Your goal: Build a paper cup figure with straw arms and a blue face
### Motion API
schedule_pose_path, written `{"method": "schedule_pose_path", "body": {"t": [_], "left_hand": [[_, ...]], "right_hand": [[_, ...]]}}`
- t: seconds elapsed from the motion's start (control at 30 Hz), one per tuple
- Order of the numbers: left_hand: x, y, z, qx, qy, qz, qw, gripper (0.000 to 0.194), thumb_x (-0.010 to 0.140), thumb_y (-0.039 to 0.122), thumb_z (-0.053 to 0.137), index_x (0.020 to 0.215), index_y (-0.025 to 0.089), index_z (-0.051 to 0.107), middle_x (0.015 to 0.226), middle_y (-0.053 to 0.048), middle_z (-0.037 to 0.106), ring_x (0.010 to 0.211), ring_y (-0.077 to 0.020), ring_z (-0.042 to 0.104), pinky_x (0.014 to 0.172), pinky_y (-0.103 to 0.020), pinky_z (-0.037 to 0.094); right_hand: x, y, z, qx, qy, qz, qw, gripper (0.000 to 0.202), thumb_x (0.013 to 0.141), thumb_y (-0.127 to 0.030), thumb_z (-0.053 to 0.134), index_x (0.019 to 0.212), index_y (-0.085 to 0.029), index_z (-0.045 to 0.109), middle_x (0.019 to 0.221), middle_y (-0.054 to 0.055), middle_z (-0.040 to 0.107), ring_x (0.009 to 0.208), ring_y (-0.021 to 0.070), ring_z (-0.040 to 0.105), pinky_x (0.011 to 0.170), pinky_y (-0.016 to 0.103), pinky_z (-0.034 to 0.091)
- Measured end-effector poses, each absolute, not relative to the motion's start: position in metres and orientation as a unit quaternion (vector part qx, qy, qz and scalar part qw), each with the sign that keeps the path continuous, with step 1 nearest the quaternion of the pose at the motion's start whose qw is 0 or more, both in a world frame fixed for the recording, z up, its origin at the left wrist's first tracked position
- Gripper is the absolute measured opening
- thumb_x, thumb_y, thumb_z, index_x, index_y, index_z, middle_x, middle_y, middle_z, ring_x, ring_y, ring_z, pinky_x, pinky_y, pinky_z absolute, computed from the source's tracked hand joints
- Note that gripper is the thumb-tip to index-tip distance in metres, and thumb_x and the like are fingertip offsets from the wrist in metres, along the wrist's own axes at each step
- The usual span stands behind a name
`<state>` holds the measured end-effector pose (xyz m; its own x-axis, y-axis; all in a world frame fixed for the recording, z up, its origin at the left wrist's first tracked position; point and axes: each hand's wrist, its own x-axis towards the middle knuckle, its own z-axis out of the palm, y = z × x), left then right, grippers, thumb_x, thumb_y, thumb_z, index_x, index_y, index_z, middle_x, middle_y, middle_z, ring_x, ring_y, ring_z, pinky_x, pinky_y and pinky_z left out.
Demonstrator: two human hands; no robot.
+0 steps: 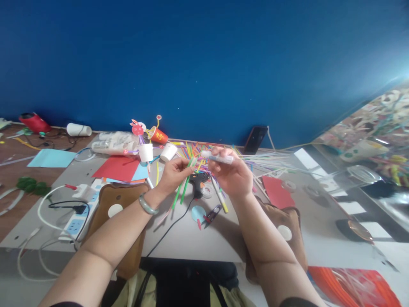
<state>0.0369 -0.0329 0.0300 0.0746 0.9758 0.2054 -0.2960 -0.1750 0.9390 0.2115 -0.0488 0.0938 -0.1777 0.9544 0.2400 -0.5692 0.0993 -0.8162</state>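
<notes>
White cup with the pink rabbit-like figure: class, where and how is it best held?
Probably by the lower outer wall of the cup, coming from the near side. It stands upright with that wall facing the person; the rabbit-like figure rises above it and thin purple arms jut out sideways.

A: where's the light from?

B: brightest glow's on the blue wall (204, 76), way right of the right hand (230, 172)

A: any blur?

B: yeah, the clutter (380, 123) below that glow is smeared and stretched, plus soft shadow on the table (188, 243) under that hand
</notes>
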Motion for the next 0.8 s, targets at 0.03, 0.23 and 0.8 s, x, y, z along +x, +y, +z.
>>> {"method": "schedule_pose_path", "body": {"t": [0.03, 0.23, 0.8], "left_hand": [[0.0367, -0.0326, 0.0298, 0.493, 0.344, 0.588, 0.542, 0.027, 0.066, 0.036, 0.085, 0.078, 0.015, 0.073, 0.074, -0.003, 0.073, 0.068, -0.0133, 0.062, 0.066, -0.027, 0.05], [0.0355, -0.0311, 0.0288, 0.489, 0.349, 0.594, 0.535, 0.027, 0.067, 0.034, 0.085, 0.081, 0.014, 0.073, 0.074, -0.003, 0.072, 0.067, -0.013, 0.062, 0.068, -0.027, 0.049], [0.0366, -0.03, 0.028, 0.461, 0.361, 0.618, 0.525, 0.027, 0.065, 0.03, 0.084, 0.081, 0.014, 0.071, 0.071, -0.001, 0.069, 0.066, -0.0121, 0.06, 0.066, -0.026, 0.048]], "right_hand": [[0.2112, -0.0494, 0.0936, -0.225, -0.435, 0.634, 0.598, 0.006, 0.08, -0.028, 0.061, 0.079, -0.022, 0.063, 0.096, 0.002, 0.059, 0.059, 0.0088, 0.045, 0.058, 0.027, 0.043], [0.2076, -0.0524, 0.0933, -0.244, -0.455, 0.617, 0.595, 0.006, 0.077, -0.029, 0.063, 0.08, -0.023, 0.063, 0.097, 0.003, 0.059, 0.059, 0.0105, 0.043, 0.058, 0.03, 0.045], [0.2077, -0.0577, 0.0977, -0.229, -0.446, 0.63, 0.594, 0.007, 0.074, -0.026, 0.068, 0.079, -0.022, 0.065, 0.096, 0.003, 0.057, 0.061, 0.0093, 0.044, 0.055, 0.027, 0.044]]}}
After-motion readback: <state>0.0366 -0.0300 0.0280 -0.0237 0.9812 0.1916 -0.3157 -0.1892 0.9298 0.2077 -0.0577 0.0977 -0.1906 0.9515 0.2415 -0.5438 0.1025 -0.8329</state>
